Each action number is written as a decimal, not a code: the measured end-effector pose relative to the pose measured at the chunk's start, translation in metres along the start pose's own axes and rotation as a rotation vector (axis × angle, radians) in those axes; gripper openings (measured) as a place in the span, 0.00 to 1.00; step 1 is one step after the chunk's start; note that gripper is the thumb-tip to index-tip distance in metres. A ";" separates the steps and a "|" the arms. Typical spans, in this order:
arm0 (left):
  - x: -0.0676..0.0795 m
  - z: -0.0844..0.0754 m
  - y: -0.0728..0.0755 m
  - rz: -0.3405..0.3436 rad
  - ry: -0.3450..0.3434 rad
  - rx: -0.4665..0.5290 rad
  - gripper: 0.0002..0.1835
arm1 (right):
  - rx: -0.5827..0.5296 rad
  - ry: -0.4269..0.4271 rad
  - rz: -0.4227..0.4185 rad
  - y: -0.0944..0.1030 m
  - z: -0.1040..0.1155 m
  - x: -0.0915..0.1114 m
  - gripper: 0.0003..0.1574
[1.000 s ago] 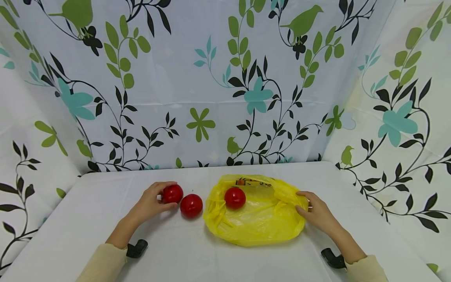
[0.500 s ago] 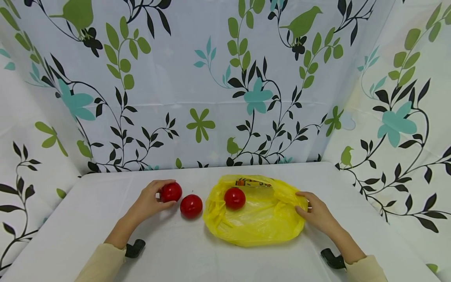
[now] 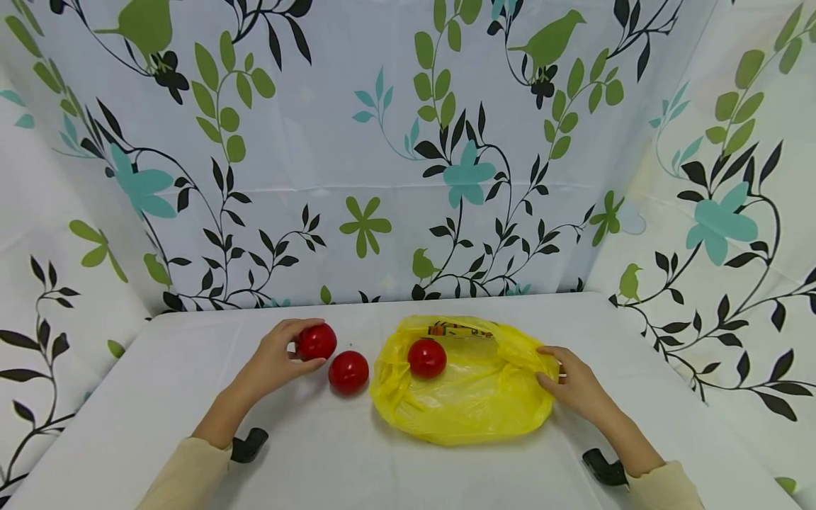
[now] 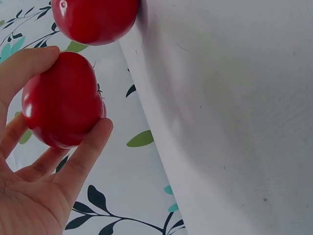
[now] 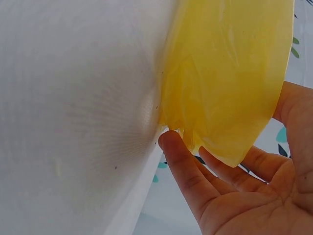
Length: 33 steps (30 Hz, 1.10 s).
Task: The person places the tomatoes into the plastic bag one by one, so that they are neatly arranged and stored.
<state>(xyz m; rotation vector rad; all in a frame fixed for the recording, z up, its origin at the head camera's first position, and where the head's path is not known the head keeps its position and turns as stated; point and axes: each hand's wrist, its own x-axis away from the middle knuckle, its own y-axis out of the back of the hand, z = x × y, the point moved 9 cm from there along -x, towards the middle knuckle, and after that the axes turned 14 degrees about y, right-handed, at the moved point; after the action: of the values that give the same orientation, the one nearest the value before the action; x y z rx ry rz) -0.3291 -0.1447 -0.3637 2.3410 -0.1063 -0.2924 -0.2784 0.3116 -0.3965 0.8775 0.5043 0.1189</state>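
In the head view my left hand (image 3: 275, 361) grips a shiny red tomato (image 3: 317, 342) between thumb and fingers. The left wrist view shows this tomato (image 4: 63, 100) with a small green stem end, seemingly raised off the table. Close by on its right, a second tomato (image 3: 348, 372) lies on the white cloth. A third tomato (image 3: 427, 358) sits inside the open mouth of a yellow plastic bag (image 3: 472, 418). At the bag's right edge my right hand (image 3: 579, 382) pinches the rim; the right wrist view shows the thin film (image 5: 225, 73) between thumb and fingers.
A white-covered table (image 3: 395, 474) bears everything. Behind it hangs a curtain (image 3: 306, 142) printed with leaves, birds and flowers, and similar cloth (image 3: 720, 297) stands at the sides. A black wrist-camera piece (image 3: 250, 446) juts out by the left wrist, another (image 3: 604, 467) by the right.
My left hand, with the tomato in its grip, has shifted slightly right and up over the last half second. The right hand and the bag stay where they were.
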 end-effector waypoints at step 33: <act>0.002 -0.061 -0.021 0.020 -0.063 0.006 0.34 | -0.007 -0.004 0.009 -0.001 -0.004 0.001 0.29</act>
<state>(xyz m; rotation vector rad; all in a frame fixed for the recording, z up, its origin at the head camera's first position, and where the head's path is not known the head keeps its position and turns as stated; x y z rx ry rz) -0.3123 -0.0888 -0.3372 2.3359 -0.1617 -0.3566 -0.2797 0.3140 -0.3994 0.8734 0.4958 0.1271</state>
